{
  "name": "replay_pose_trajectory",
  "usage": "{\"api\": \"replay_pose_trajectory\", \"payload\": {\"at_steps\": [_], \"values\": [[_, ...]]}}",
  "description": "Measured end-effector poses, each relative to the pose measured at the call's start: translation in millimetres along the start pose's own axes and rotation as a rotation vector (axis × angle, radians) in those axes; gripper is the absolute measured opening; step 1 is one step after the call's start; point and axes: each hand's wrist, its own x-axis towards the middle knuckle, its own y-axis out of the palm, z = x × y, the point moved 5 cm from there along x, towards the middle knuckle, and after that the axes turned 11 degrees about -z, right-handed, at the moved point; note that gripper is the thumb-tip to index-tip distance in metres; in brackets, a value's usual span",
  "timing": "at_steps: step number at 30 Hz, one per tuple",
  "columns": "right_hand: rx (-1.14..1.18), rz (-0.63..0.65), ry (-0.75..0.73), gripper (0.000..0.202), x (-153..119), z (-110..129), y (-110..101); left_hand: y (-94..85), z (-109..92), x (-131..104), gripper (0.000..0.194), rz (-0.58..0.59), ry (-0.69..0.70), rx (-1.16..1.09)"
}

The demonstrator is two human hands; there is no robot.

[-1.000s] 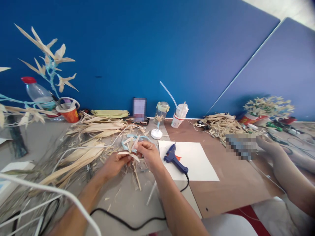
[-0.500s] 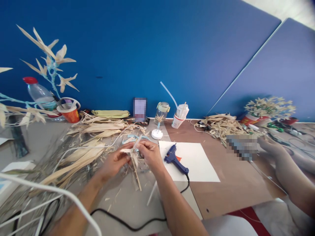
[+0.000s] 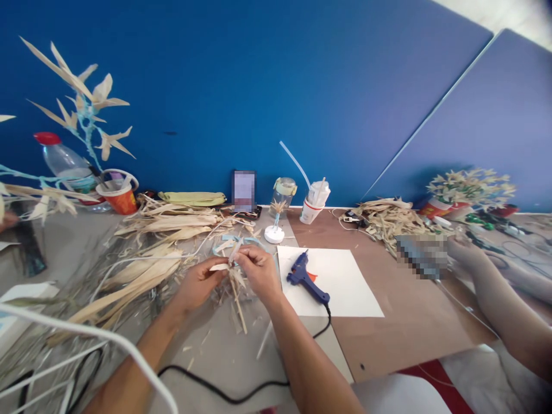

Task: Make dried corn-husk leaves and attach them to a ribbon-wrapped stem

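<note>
Over the middle of the table, my left hand (image 3: 199, 286) pinches a pale corn-husk flower (image 3: 238, 277) between thumb and fingers. Its thin stick stem (image 3: 239, 310) slants down toward me. From the right, my right hand (image 3: 261, 276) has its fingertips closed on a narrow whitish strip (image 3: 235, 250) at the top of the flower; whether the strip is husk or plastic, I cannot tell. The fingers partly hide the flower's centre. Right of my hands, a blue hot glue gun (image 3: 306, 279) lies on a white paper sheet (image 3: 353, 287).
Corn husks (image 3: 172, 224) spread to the left. A small husk flower on a white base (image 3: 274, 234) stands ahead, near a jar (image 3: 284, 192) and a cup (image 3: 311, 211). A black cable (image 3: 224, 398) crosses in front. Another person's arm (image 3: 487, 276) is at right.
My right fingers have shifted slightly left on the strip, and the strip shows less above them. A person's hand has appeared at the far left edge. The view has moved a little.
</note>
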Motion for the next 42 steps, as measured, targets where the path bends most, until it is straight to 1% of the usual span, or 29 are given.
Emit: {"api": "replay_pose_trajectory", "payload": {"at_steps": [3,4,8,11,14,16,21,24,30,32,37,42], "values": [[-0.021,0.022,0.006,0.022,-1.8,1.9,2.9,4.1,0.2,0.1,0.013,0.058,0.045,0.077],[-0.018,0.015,0.009,0.021,-2.0,2.1,2.8,4.5,-0.1,0.4,0.013,0.057,0.056,0.075],[0.029,-0.102,0.036,0.016,0.0,-3.3,-4.1,0.5,0.4,2.6,0.016,-0.022,0.034,-0.014],[0.027,-0.150,0.073,0.015,1.5,-12.1,-6.8,-3.4,1.2,2.8,0.024,-0.083,-0.010,-0.076],[0.012,-0.139,0.054,0.013,1.4,-15.0,-4.6,-4.3,0.9,1.4,0.037,-0.096,-0.073,-0.163],[0.016,-0.126,0.033,0.012,0.3,-13.7,-1.9,-3.8,0.7,0.7,0.041,-0.092,-0.103,-0.197],[0.044,-0.133,0.040,0.010,-3.6,-12.4,2.8,-1.0,6.9,0.0,0.038,-0.075,-0.138,-0.239],[0.052,-0.135,0.038,0.010,-5.1,-12.8,4.5,-0.1,11.1,-0.2,0.036,-0.071,-0.137,-0.261],[0.053,-0.103,0.023,0.012,-6.9,-8.8,6.6,-4.9,8.9,-0.7,0.030,-0.126,-0.081,-0.199],[0.055,-0.099,0.019,0.012,-7.3,-7.2,6.9,-4.2,7.8,-0.9,0.030,-0.121,-0.091,-0.194],[0.058,-0.106,0.012,0.012,-8.0,-5.4,7.0,-0.3,6.5,-0.4,0.033,-0.106,-0.125,-0.285],[0.042,-0.103,0.014,0.011,-8.5,-4.0,7.4,-2.5,10.4,0.9,0.033,-0.114,-0.108,-0.264]]}}
